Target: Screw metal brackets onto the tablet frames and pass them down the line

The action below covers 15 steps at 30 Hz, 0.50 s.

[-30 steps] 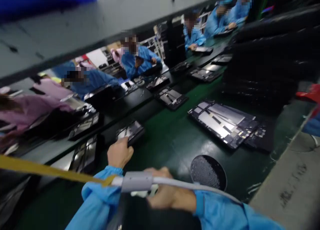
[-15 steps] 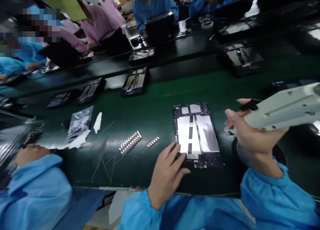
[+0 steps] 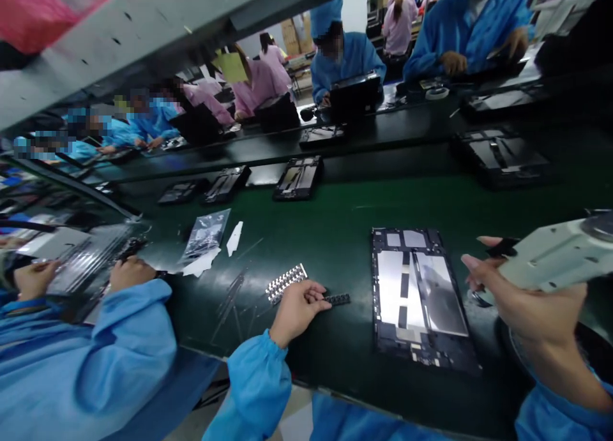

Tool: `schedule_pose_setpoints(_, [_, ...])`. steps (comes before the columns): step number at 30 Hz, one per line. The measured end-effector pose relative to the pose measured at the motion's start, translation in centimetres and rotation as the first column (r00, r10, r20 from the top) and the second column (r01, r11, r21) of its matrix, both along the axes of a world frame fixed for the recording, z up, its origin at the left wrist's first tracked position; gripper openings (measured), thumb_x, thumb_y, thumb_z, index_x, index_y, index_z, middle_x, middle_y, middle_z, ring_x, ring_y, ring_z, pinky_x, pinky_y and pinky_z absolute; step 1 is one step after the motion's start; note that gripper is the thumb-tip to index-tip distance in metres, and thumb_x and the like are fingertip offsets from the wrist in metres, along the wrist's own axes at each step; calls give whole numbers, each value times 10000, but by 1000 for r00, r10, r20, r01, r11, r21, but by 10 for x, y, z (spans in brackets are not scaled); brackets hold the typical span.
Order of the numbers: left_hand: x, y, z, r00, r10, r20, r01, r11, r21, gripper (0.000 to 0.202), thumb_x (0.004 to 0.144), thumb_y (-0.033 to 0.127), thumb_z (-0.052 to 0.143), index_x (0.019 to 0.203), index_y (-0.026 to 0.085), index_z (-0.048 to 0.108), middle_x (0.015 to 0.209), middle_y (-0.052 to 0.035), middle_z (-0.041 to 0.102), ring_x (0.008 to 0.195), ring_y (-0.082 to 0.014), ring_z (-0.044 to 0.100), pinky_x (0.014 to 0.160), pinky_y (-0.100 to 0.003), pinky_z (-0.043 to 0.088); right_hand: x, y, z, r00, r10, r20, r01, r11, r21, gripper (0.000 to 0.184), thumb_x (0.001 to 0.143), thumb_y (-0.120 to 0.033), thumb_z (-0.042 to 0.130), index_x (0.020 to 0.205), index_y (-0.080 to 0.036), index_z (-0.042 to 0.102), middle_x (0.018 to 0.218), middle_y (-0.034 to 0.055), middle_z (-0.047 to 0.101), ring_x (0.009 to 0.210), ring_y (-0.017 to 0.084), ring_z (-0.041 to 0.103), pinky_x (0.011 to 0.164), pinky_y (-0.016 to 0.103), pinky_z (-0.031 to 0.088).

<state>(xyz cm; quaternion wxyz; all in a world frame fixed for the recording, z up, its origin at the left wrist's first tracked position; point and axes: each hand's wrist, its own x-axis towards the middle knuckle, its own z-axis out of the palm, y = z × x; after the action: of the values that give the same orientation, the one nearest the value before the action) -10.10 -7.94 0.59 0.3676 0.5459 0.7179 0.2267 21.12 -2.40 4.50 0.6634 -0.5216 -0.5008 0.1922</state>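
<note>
My left hand (image 3: 297, 308) pinches the left end of a small dark strip of parts (image 3: 341, 298) just above or on the green bench; the fingers partly hide it. Behind that hand lies a larger strip of shiny parts (image 3: 286, 283), partly covered. My right hand (image 3: 531, 300) is wrapped round a pale electric screwdriver (image 3: 550, 253), its tip pointing down and left. Between my hands an opened tablet (image 3: 421, 294) lies flat, with its silvery batteries and dark frame showing. Neither hand touches it.
A clear plastic bag (image 3: 207, 233) and torn white paper (image 3: 202, 262) lie left of the strips. More opened tablets (image 3: 297, 178) rest farther back. A co-worker's sleeve (image 3: 129, 326) is close on my left. A round dark container (image 3: 514, 348) stands below my right hand.
My left hand has left the tablet's lower left corner, moved left and taken hold of the small strip. The right hand still holds the screwdriver. The camera view has shifted.
</note>
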Motion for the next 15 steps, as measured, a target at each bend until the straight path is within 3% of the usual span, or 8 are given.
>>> schedule_pose_setpoints(5, [-9, 17, 12, 986, -164, -19, 163, 985, -62, 120, 612, 272, 761, 643, 164, 718, 653, -49, 687, 645, -202, 638, 606, -314, 486, 3, -5, 0, 997, 71, 40, -69, 997, -32, 285, 590, -136, 799, 497, -231, 547, 486, -28, 561, 538, 180, 597, 912, 460, 562])
schedule_pose_setpoints(7, [-7, 22, 13, 978, -172, -115, 171, 985, -16, 48, 613, 216, 742, 609, 185, 706, 688, -50, 680, 690, -212, 626, 664, -344, 477, 4, -6, 0, 993, 113, 22, -111, 991, -75, 269, 589, -165, 810, 511, -227, 561, 492, -22, 567, 607, 194, 632, 909, 437, 564])
schedule_pose_setpoints(9, [-5, 22, 13, 965, -171, -199, 182, 983, 37, 50, 653, 202, 708, 606, 204, 692, 733, -54, 674, 748, -224, 619, 732, -370, 470, 5, -7, -1, 990, 135, -38, -140, 975, -174, 183, 587, -204, 824, 655, -221, 654, 562, -11, 623, 630, 200, 654, 834, 430, 591])
schedule_pose_setpoints(11, [-4, 14, 11, 953, -193, -234, 213, 975, 66, 100, 731, 242, 655, 638, 223, 688, 759, -56, 672, 793, -237, 621, 778, -391, 471, 8, -7, 1, 975, 172, -142, -204, 943, -263, 358, 586, -236, 834, 916, -217, 694, 716, 13, 698, 678, 207, 687, 774, 418, 606])
schedule_pose_setpoints(13, [-5, -1, 8, 935, -211, -286, 259, 955, 142, 169, 804, 324, 591, 695, 241, 690, 800, -59, 676, 828, -252, 631, 797, -410, 487, 13, -9, 6, 934, 247, -259, -321, 899, -299, 569, 590, -263, 838, 1119, -216, 634, 879, 46, 734, 767, 226, 719, 758, 408, 612])
schedule_pose_setpoints(15, [-9, -16, 3, 896, -173, -410, 323, 886, 333, 240, 831, 421, 551, 731, 253, 689, 888, -66, 682, 869, -271, 643, 817, -438, 509, 23, -11, 15, 880, 339, -333, -442, 842, -309, 638, 594, -287, 839, 1176, -200, 591, 898, 63, 745, 756, 231, 729, 725, 399, 618])
